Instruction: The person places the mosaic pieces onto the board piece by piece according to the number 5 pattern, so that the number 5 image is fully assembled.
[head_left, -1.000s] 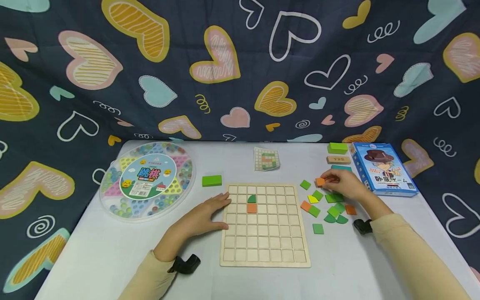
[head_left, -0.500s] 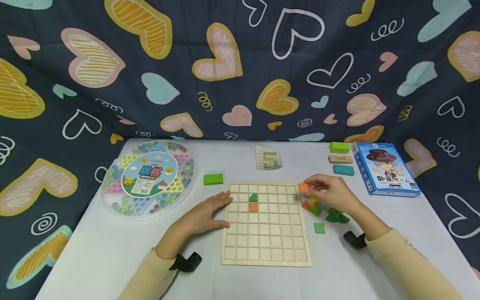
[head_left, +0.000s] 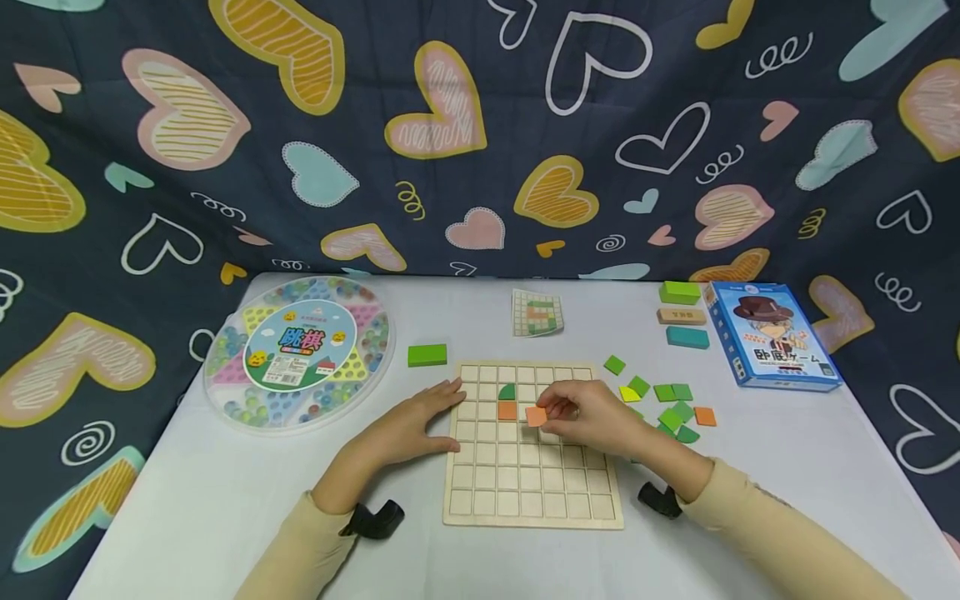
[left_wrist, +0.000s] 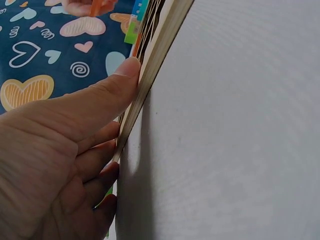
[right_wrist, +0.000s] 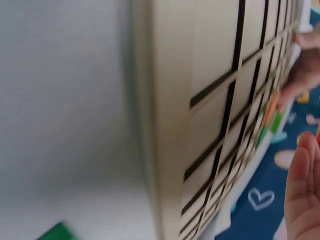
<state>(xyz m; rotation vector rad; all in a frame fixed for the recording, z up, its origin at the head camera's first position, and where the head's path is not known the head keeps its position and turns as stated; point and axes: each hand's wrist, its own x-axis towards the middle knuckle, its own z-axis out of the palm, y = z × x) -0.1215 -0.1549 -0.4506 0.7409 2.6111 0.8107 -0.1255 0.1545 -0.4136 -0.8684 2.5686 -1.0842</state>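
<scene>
A wooden grid board (head_left: 531,504) lies flat on the white table. Two pieces sit in its cells: an orange square tile (head_left: 507,410) and, just behind it, a green quarter-round tile (head_left: 507,391). Over the board's middle, my right hand (head_left: 596,417) pinches another orange square tile (head_left: 536,417) between thumb and fingers, to the right of the placed one. My left hand (head_left: 405,429) rests against the board's left edge with its fingers extended; the left wrist view shows the thumb (left_wrist: 112,85) touching that edge.
Loose green, yellow and orange tiles (head_left: 665,392) lie right of the board. A pattern card (head_left: 537,313) is behind it. A round marble game (head_left: 300,358) stands at left, a green block (head_left: 427,355) beside it. A blue game box (head_left: 772,337) and several blocks (head_left: 681,317) are at back right.
My right hand has carried the orange tile left from the loose tiles to above the board's middle. The left hand stays at the board's edge.
</scene>
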